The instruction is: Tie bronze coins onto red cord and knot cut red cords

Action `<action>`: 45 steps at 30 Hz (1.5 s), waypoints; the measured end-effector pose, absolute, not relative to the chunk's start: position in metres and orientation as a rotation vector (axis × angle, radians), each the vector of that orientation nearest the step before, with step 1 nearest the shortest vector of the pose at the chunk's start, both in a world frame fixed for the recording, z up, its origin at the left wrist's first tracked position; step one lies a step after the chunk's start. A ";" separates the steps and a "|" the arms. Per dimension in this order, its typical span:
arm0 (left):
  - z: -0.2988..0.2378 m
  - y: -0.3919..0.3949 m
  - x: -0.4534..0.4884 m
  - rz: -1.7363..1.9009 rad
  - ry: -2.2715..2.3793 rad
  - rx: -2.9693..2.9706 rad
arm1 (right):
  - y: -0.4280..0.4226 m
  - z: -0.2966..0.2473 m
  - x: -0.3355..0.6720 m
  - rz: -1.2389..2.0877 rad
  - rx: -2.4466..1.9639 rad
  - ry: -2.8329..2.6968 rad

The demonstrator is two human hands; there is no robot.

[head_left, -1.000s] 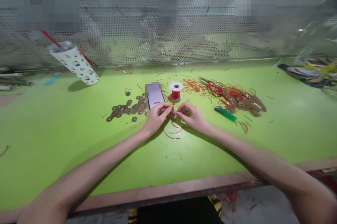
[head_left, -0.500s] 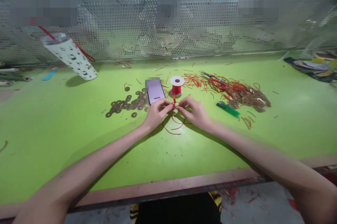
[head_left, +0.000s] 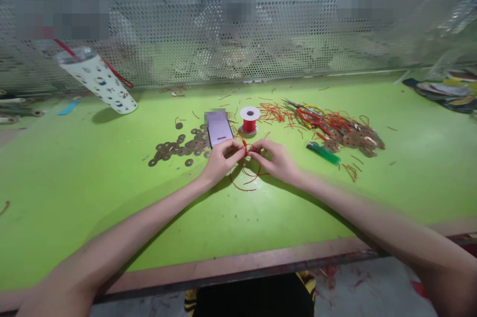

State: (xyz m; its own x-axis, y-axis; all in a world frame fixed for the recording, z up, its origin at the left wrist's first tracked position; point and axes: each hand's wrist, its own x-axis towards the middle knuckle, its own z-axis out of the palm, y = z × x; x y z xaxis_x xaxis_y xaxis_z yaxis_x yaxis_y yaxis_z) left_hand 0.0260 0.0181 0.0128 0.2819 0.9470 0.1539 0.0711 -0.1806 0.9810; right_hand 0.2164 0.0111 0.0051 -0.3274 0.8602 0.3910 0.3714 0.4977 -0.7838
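Note:
My left hand (head_left: pixel 220 160) and my right hand (head_left: pixel 275 159) meet over the green table (head_left: pixel 112 183), fingertips pinched together on a thin red cord (head_left: pixel 244 180). The cord loops down onto the table below my hands. Whatever small piece sits between my fingertips is too small to make out. Just behind my hands stand a spool of red cord (head_left: pixel 249 119) and a phone (head_left: pixel 219 129) lying flat.
Loose brass coins (head_left: pixel 177 149) lie left of the phone. At right lie a green lighter (head_left: pixel 322 153), scissors (head_left: pixel 302 110) and a heap of coins tied with red cord (head_left: pixel 348 138). A patterned cup (head_left: pixel 97 83) leans at back left. Perforated metal screen behind.
My hands have stayed pinched on the cord and barely moved. The view has shifted slightly, and the cord loop below my hands has changed shape a little.

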 end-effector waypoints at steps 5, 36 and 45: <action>0.012 0.019 0.026 1.108 1.003 1.541 | 0.012 0.003 0.216 0.632 -1.036 -1.946; 0.011 0.013 0.027 1.171 1.076 1.658 | 0.010 0.002 0.209 1.281 -1.095 -1.543; 0.008 0.011 0.028 1.212 1.086 1.850 | 0.010 0.000 0.208 1.171 -1.130 -1.601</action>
